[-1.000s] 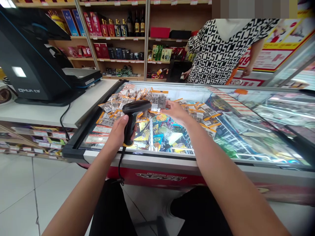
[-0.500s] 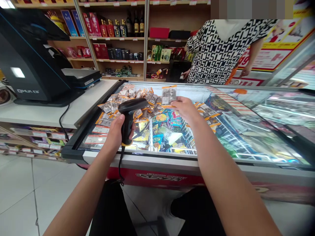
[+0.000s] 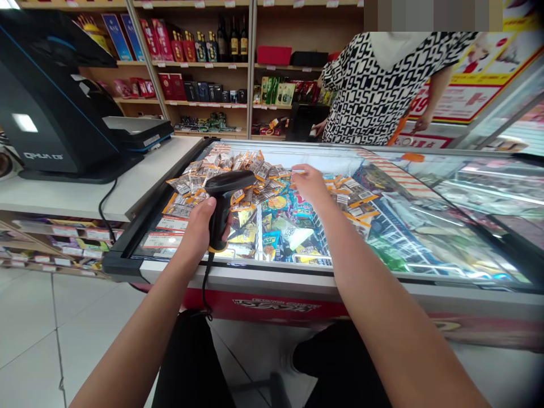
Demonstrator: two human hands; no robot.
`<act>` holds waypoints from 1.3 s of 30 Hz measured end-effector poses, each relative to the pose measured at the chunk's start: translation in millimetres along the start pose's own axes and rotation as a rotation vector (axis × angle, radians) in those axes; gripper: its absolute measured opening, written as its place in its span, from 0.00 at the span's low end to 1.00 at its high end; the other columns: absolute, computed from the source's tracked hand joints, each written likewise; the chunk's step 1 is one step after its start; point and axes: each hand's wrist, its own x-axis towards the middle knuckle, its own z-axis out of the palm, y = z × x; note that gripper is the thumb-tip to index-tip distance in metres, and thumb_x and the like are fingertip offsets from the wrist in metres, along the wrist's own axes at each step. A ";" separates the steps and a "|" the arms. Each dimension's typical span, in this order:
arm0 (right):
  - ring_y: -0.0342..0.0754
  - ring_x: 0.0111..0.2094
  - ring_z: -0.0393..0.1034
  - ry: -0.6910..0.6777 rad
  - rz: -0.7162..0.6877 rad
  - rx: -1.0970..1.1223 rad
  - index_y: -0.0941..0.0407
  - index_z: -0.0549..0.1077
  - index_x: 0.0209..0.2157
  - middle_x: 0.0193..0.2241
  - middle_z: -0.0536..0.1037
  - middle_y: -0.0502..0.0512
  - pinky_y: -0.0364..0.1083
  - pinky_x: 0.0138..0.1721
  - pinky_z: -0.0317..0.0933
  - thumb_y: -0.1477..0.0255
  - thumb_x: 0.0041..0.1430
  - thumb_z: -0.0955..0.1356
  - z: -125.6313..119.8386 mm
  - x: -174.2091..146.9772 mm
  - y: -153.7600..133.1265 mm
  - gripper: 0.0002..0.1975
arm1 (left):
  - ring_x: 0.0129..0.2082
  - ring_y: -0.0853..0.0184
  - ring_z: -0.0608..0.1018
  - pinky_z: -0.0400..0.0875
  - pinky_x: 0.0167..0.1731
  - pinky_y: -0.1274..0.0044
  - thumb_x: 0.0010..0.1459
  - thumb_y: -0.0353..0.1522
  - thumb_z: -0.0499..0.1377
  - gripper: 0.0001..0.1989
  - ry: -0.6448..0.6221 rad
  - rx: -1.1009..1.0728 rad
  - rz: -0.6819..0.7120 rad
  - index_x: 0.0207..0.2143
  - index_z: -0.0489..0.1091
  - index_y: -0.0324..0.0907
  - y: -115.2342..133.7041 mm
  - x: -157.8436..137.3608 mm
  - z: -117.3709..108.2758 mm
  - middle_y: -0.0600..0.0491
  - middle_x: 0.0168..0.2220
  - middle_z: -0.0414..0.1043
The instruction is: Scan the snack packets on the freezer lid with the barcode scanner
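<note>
My left hand (image 3: 203, 224) is wrapped around the handle of a black barcode scanner (image 3: 229, 182), held upright with its head over the chest freezer's glass top. My right hand (image 3: 309, 182) is at the right edge of a heap of small snack packets (image 3: 242, 164) with orange edges and printed labels. Its thumb and forefinger come together at the edge of one snack packet (image 3: 280, 171), seen nearly edge-on. A smaller group of similar packets (image 3: 355, 192) lies on the glass to the right, partly behind my right forearm.
Through the freezer glass show bagged goods (image 3: 289, 226) in wire baskets. A counter (image 3: 170, 161) with a dark scale-like machine (image 3: 63, 113) stands at left. Across the freezer is a person in a patterned shirt (image 3: 382, 90). The scanner's cord (image 3: 206, 283) hangs down the freezer front (image 3: 272, 303).
The snack packet that my right hand held up facing me is no longer upright there. That hand has shifted slightly left, to the heap's edge. My left hand and the scanner stay nearly still.
</note>
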 end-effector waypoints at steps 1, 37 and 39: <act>0.50 0.32 0.77 -0.091 0.065 0.131 0.54 0.77 0.54 0.38 0.81 0.57 0.52 0.39 0.75 0.73 0.68 0.67 10.2 -1.3 -2.9 0.15 | 0.14 0.72 0.69 0.60 0.15 0.78 0.64 0.55 0.58 0.25 -0.003 0.002 0.004 0.32 0.68 0.42 -0.3 0.2 0.0 0.52 0.24 0.74; 0.54 0.48 0.78 0.037 -0.476 0.050 0.53 0.80 0.47 0.50 0.84 0.57 0.51 0.49 0.72 0.77 0.63 0.68 8.3 -23.5 -24.7 0.13 | 0.15 0.73 0.69 0.65 0.15 0.78 0.64 0.56 0.59 0.26 -0.139 0.031 -0.015 0.33 0.69 0.42 -1.0 -2.3 -2.2 0.51 0.29 0.77; 0.54 0.48 0.78 0.052 -0.498 0.037 0.53 0.81 0.46 0.49 0.84 0.57 0.51 0.50 0.71 0.78 0.62 0.67 5.9 -19.9 -22.5 0.14 | 0.15 0.73 0.69 0.64 0.15 0.78 0.64 0.57 0.59 0.27 -0.130 0.029 -0.015 0.33 0.69 0.42 -0.9 -2.5 -2.2 0.52 0.28 0.76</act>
